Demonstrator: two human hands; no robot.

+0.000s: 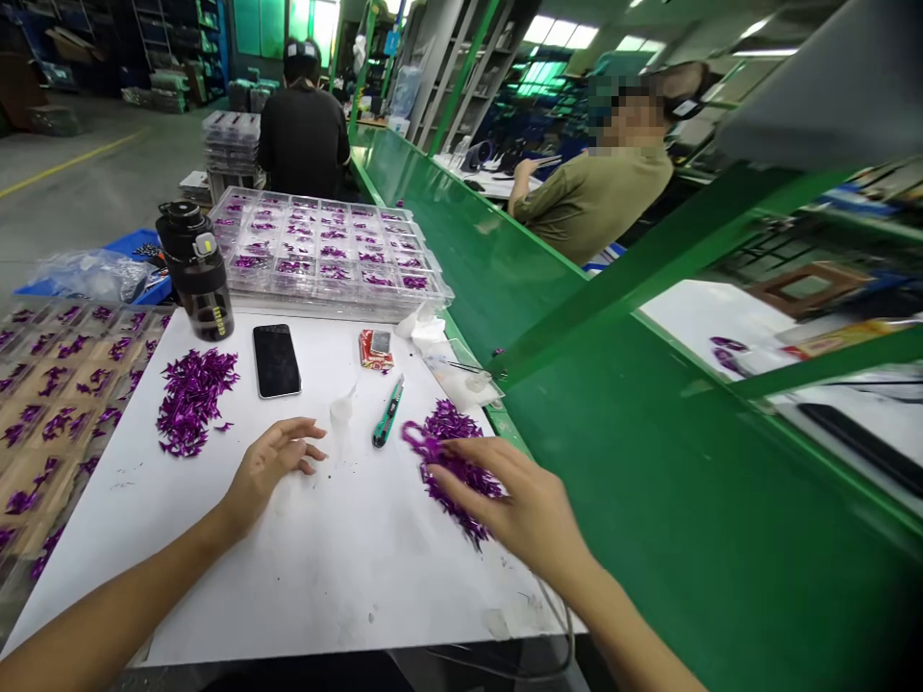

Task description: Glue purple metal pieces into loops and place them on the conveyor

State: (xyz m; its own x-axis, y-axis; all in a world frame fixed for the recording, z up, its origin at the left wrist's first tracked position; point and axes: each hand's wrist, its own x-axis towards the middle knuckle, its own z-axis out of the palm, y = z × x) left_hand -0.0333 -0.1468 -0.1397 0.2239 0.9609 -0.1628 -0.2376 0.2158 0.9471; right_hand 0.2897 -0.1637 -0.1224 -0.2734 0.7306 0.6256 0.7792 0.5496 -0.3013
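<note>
My left hand (270, 466) hovers over the white tabletop (288, 596), its fingers loosely bent and apart with nothing in them. At the right-hand pile of shiny purple pieces (461, 423), my right hand (519, 495) pinches a purple piece with a loop at its end (416, 435), slightly blurred. My fingers hide part of this pile. Between the hands lie a green utility knife (387, 413) and a small white spoon-like item (341, 411). A second purple pile (191, 399) lies beyond my left hand, next to a phone (276, 360).
A dark bottle (194, 274) stands at the back left. Clear compartment trays (338, 300) holding purple pieces are behind it, with more trays (62, 384) at left. A red packet (375, 351) and tweezers (467, 367) lie farther back. A green conveyor (649, 500) runs alongside; two people sit beyond.
</note>
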